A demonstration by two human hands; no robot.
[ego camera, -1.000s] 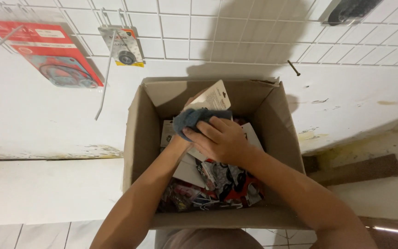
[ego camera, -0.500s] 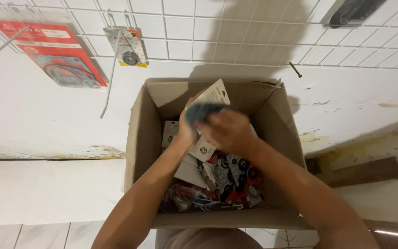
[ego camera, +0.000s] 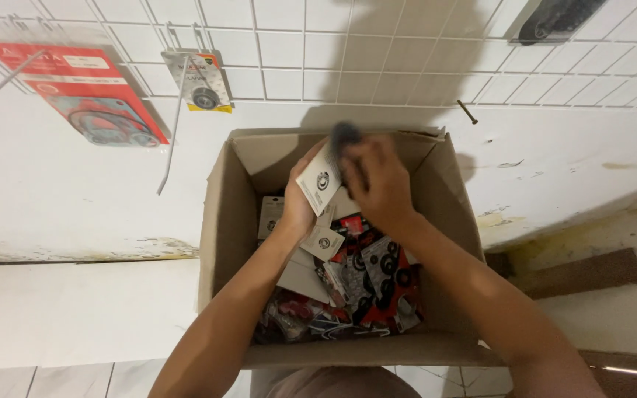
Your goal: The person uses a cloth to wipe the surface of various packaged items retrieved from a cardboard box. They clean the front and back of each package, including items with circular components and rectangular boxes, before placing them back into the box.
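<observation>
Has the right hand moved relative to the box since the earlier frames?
Yes. The right hand has risen toward the far rim of the box, with the cloth now at that rim.

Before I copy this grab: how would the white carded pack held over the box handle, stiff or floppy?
The white carded pack in the left hand looks flat and thin, so probably light and fairly stiff. It may flex at the corners. The right hand also steadies it over the cardboard box.
</observation>
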